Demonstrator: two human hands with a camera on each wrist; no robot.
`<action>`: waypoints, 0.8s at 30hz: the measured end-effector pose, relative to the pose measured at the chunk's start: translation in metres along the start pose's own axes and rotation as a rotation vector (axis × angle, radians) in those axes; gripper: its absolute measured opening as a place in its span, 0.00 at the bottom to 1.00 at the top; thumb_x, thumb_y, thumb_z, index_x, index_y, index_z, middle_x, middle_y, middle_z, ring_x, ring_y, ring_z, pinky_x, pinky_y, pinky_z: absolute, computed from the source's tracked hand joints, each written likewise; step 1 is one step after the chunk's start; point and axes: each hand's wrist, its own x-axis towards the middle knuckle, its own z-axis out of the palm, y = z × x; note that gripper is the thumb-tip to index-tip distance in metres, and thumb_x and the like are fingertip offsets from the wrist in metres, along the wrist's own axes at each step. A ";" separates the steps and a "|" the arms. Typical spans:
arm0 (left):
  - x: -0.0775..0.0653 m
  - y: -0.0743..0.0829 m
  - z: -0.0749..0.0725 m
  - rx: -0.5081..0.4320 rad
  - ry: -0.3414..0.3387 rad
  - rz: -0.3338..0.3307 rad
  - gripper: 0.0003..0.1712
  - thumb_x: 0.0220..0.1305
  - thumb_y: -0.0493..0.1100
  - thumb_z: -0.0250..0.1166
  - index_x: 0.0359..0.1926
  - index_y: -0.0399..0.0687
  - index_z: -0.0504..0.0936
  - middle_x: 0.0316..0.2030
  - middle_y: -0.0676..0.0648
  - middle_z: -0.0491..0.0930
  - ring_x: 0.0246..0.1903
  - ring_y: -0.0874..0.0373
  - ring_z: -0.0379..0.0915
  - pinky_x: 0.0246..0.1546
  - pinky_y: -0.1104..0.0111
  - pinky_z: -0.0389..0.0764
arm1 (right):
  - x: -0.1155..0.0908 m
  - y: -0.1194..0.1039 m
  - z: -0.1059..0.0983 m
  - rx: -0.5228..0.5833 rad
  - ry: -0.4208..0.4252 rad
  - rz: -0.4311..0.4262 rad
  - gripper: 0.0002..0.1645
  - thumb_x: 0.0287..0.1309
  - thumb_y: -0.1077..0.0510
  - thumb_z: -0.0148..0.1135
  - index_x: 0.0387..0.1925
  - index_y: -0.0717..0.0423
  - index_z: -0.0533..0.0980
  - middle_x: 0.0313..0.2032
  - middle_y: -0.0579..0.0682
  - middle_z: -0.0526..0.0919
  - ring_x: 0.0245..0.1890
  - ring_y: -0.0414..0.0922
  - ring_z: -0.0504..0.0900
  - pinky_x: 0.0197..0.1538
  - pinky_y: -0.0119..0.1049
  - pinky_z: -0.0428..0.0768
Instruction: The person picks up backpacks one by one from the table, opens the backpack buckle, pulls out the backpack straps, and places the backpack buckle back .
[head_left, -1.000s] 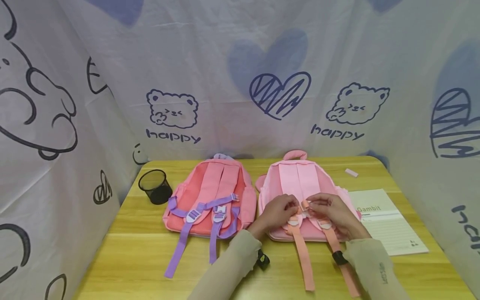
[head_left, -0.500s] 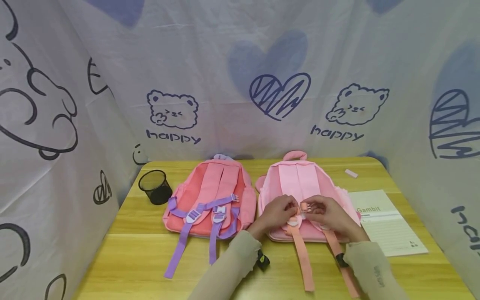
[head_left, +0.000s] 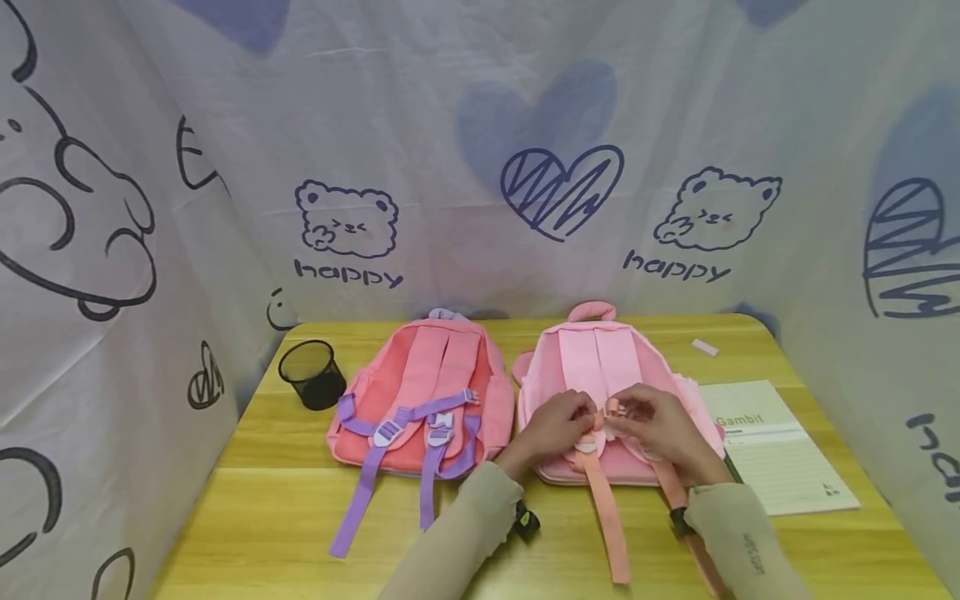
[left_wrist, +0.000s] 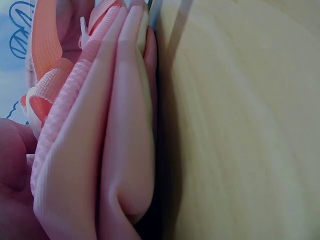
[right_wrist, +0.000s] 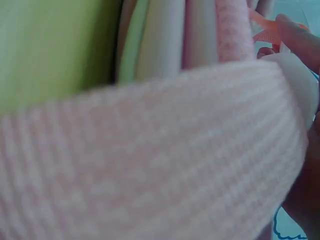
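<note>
A pale pink backpack (head_left: 600, 350) lies with its straps facing up in the head view. Over its lower middle, my left hand (head_left: 553, 427) pinches an orange strap end (head_left: 597, 420). Close beside it, the fingers of my right hand (head_left: 667, 427) pinch an orange side-release buckle piece (head_left: 613, 407). The two hands' fingertips almost meet. An orange webbing tail (head_left: 607, 517) hangs onto the table. In the left wrist view, the backpack's side (left_wrist: 127, 125) and an orange strap (left_wrist: 46, 45) show. A blurred webbing band (right_wrist: 160, 160) covers much of the right wrist view.
A coral backpack (head_left: 416, 358) with purple straps (head_left: 366, 500) lies to the left. Beyond it stands a black mesh pen cup (head_left: 311, 375). A notebook (head_left: 787, 467) lies at the right, with a small pink eraser-like block (head_left: 705, 347) behind. Printed cloth (head_left: 450, 125) encloses the table.
My right hand has turned the orange buckle piece, showing its prongs, and its fingers have shifted around it. The left hand stays in place; the backpacks have hardly moved.
</note>
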 end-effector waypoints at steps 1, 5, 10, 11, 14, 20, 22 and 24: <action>0.000 0.000 0.000 -0.006 0.002 0.000 0.04 0.72 0.39 0.62 0.40 0.50 0.82 0.34 0.54 0.77 0.32 0.67 0.68 0.37 0.76 0.70 | 0.000 -0.001 -0.001 0.014 0.002 0.016 0.21 0.59 0.46 0.76 0.50 0.49 0.83 0.42 0.49 0.84 0.41 0.46 0.79 0.43 0.31 0.79; 0.000 -0.001 0.000 -0.058 0.003 0.001 0.03 0.70 0.39 0.62 0.39 0.50 0.83 0.33 0.54 0.76 0.31 0.66 0.68 0.35 0.76 0.70 | -0.001 -0.006 -0.005 0.035 0.009 0.033 0.21 0.60 0.46 0.76 0.51 0.50 0.84 0.44 0.51 0.84 0.42 0.46 0.80 0.43 0.30 0.80; 0.000 -0.004 -0.001 -0.200 -0.024 0.009 0.06 0.74 0.48 0.62 0.45 0.55 0.83 0.35 0.54 0.77 0.32 0.67 0.70 0.35 0.74 0.73 | -0.001 -0.008 -0.007 0.012 -0.006 0.003 0.19 0.59 0.49 0.77 0.49 0.51 0.84 0.42 0.51 0.85 0.41 0.45 0.80 0.43 0.30 0.80; 0.000 -0.005 -0.001 -0.231 -0.027 0.011 0.07 0.75 0.49 0.62 0.46 0.55 0.83 0.36 0.54 0.77 0.32 0.67 0.70 0.35 0.74 0.73 | -0.001 -0.008 -0.007 0.009 -0.010 -0.004 0.19 0.59 0.50 0.77 0.49 0.51 0.84 0.42 0.51 0.85 0.41 0.46 0.80 0.42 0.30 0.80; -0.001 -0.005 -0.002 -0.298 -0.035 0.016 0.07 0.76 0.49 0.62 0.46 0.54 0.82 0.36 0.53 0.77 0.33 0.68 0.70 0.36 0.74 0.73 | 0.000 -0.008 -0.006 0.012 -0.010 -0.008 0.19 0.59 0.48 0.77 0.49 0.51 0.84 0.41 0.51 0.85 0.40 0.46 0.81 0.42 0.30 0.81; -0.002 -0.003 -0.004 -0.359 -0.065 0.033 0.06 0.76 0.42 0.60 0.43 0.46 0.81 0.35 0.52 0.75 0.34 0.68 0.69 0.38 0.75 0.73 | 0.001 -0.009 -0.006 0.019 -0.011 -0.016 0.19 0.59 0.49 0.76 0.48 0.51 0.84 0.41 0.51 0.85 0.40 0.44 0.81 0.42 0.30 0.81; -0.002 -0.003 -0.005 -0.379 -0.080 0.029 0.06 0.76 0.42 0.60 0.42 0.45 0.81 0.35 0.52 0.75 0.35 0.67 0.69 0.38 0.75 0.72 | 0.001 -0.009 -0.007 0.019 -0.011 -0.026 0.19 0.59 0.49 0.77 0.48 0.52 0.84 0.41 0.52 0.85 0.40 0.44 0.82 0.42 0.30 0.81; -0.002 -0.002 -0.005 -0.400 -0.088 0.014 0.06 0.76 0.40 0.60 0.41 0.44 0.81 0.35 0.52 0.74 0.34 0.67 0.69 0.38 0.75 0.72 | 0.002 -0.010 -0.008 0.016 -0.008 -0.031 0.19 0.59 0.49 0.76 0.48 0.52 0.84 0.42 0.51 0.86 0.40 0.44 0.82 0.43 0.29 0.81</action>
